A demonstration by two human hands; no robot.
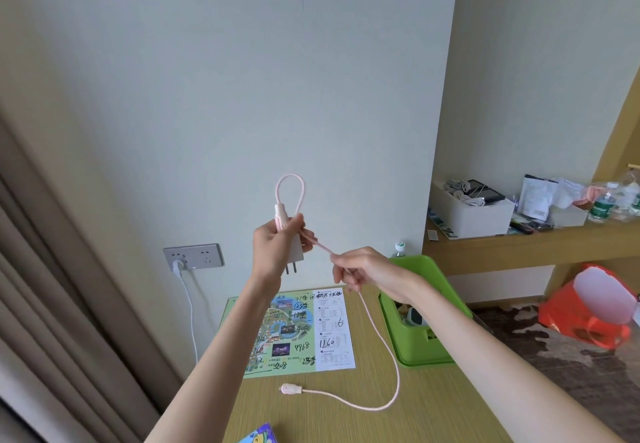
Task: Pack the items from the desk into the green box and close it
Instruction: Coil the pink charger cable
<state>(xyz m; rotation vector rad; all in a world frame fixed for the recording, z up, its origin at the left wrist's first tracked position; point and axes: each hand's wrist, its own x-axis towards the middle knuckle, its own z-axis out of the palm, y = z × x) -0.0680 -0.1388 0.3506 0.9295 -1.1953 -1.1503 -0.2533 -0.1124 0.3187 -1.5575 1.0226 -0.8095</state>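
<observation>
Your left hand (273,245) closes its fingers (298,221) around the white charger plug (294,252), held upright above the desk (363,418), prongs pointing down. Your right hand (360,269) pinches the pink cable (391,363), which loops above the plug, then hangs down to the desk, its free end lying left. The green box (419,345) stands open beside the map (304,332), with small items inside.
</observation>
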